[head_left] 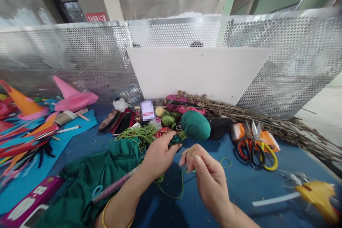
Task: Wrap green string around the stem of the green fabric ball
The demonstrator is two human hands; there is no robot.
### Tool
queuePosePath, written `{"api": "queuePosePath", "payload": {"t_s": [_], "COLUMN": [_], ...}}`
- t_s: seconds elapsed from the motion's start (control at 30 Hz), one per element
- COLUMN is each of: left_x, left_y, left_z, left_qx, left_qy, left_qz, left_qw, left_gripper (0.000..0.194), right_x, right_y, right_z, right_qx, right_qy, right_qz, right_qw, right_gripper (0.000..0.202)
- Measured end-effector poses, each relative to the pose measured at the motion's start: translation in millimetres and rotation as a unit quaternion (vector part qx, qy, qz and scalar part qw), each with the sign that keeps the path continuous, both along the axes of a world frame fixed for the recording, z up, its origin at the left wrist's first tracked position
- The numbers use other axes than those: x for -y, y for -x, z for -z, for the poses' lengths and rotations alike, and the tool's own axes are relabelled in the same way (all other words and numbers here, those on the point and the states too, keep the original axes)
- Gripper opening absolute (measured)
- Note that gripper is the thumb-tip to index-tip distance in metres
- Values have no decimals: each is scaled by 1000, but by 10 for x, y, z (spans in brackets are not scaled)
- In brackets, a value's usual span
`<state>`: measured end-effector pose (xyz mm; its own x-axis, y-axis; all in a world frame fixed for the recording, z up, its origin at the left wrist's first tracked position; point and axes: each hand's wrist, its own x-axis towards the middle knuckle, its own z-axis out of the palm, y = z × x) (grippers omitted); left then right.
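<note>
Pinched in my left hand (160, 153) is the gathered neck of a rounded, teal-green cloth bundle (196, 125), thumb on one side and fingers on the other. Gripping it this low leaves the smooth, full head free of my fingers, and the olive-green cord binding (182, 135) just beyond my fingertips stays exposed, probably so that the windings aren't covered. Bundle and neck sit at the middle of my work, above the blue tabletop (240, 192), the head leaning away from me to the right; I can't tell whether it touches anything beneath.

My right hand (210, 178) is near but apart from the bundle, fingers curled and thumb folded against them. It seems to grasp a thin, bright green cord (175, 198), though the fingers hide exactly where. One length hangs in a slack loop between my hands and a small curl lies past my right fingers, so I judge that nothing is pulled tight at present.

Under and beside my left forearm lie a rumpled, dark green satiny cloth (93, 171) and a slim stick wrapped in pinkish purple (114, 188). Scissors with black and yellow handles (251, 149) and a yellow glue gun (317, 196) rest to my right, presumably placed for easy reach without crowding the cord.
</note>
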<state>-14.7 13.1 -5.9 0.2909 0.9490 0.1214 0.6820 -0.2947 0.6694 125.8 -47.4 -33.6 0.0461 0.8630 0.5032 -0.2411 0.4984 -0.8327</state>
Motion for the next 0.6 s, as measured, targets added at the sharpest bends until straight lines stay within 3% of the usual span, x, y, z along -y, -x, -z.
{"api": "queuePosePath", "payload": {"t_s": [0.1,0.23,0.37,0.47,0.53,0.6], "left_x": [-30,-70,-112,-121,-99,-53], "left_y": [65,131,175,178,152,102], "left_z": [-45,-40,10,17,-2,-27], "left_qx": [12,42,21,-20,-49,-89], "left_qy": [-2,-5,-8,-14,-17,-15], "left_qz": [-8,-9,-40,-66,-63,-39], "left_qw": [1000,999,999,998,997,995], "left_gripper": [40,43,45,44,40,33], "right_x": [-7,0,2,8,12,13], "right_y": [-112,-264,-344,-369,-388,-423], "right_z": [-94,-159,-243,-341,-393,-418], "right_qx": [85,214,339,450,498,510], "right_qy": [-41,-84,-99,-169,-214,-227], "right_qz": [65,148,144,120,95,82], "right_qw": [993,962,924,869,835,826], "right_gripper": [30,23,24,30,33,34]}}
